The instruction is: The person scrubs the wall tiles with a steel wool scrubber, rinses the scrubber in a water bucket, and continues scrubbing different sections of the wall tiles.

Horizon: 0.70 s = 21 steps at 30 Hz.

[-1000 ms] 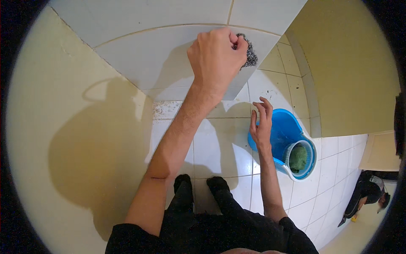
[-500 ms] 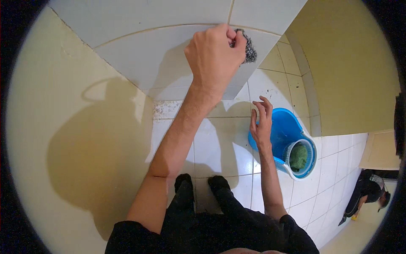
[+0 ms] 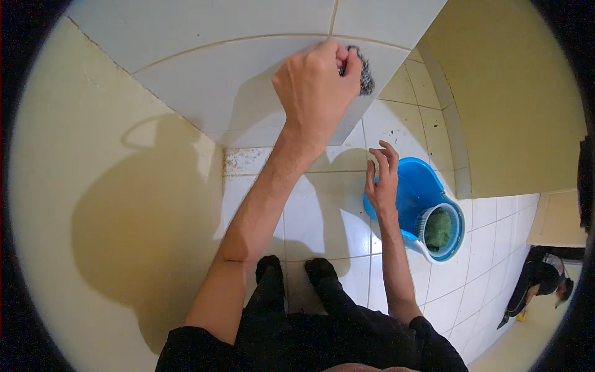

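Observation:
My left hand (image 3: 317, 84) is closed around a grey metal scouring pad (image 3: 366, 79), its fingers curled and partly hiding it. The pad lies against the white tiled surface (image 3: 254, 62), close to that surface's right edge and below a grout line. Lower and to the right, my right hand (image 3: 385, 180) hangs in the air, fingers apart and bent, with nothing in it. In this view it overlaps the left rim of a blue mop bucket (image 3: 409, 177). The bucket's white wringer basket (image 3: 461, 226) contains a green cloth-like bundle (image 3: 438, 230).
White floor tiles (image 3: 328, 217) lie around my feet, with speckled dirt (image 3: 242, 160) at the wall corner. A cream wall (image 3: 49, 204) bounds the left and a yellowish wall (image 3: 514, 105) the right. At far right another person (image 3: 545, 276) is bent over.
My left hand and the scouring pad have shifted very slightly down along the tiles. My right hand and the bucket look unchanged.

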{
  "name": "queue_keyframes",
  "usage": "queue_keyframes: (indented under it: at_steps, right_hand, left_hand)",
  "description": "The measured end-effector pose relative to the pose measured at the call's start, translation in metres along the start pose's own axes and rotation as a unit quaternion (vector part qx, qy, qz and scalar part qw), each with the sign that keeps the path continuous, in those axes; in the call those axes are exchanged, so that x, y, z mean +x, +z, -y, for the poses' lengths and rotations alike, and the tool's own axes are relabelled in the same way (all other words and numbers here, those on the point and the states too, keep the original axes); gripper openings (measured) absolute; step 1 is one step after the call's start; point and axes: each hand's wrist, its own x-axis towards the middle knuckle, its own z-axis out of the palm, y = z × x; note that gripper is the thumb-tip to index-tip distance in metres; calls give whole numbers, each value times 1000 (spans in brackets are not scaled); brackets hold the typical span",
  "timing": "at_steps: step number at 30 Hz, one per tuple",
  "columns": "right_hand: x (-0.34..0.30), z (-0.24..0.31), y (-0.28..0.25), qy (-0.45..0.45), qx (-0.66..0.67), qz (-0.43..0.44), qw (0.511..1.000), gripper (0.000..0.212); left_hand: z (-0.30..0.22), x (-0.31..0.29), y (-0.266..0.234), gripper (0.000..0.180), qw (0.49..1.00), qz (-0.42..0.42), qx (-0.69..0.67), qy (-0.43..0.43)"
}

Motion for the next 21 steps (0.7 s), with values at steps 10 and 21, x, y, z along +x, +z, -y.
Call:
queue_keyframes:
  at_steps: [10,21]
  right_hand:
    - [1,0,-2,24,0,6,1000,33]
    - [3,2,-1,16,-6,8,1000,33]
  left_hand:
    - [-6,4,-4,17,1000,-10,8,7]
    - [-12,10,-14,23,997,53,41,-50]
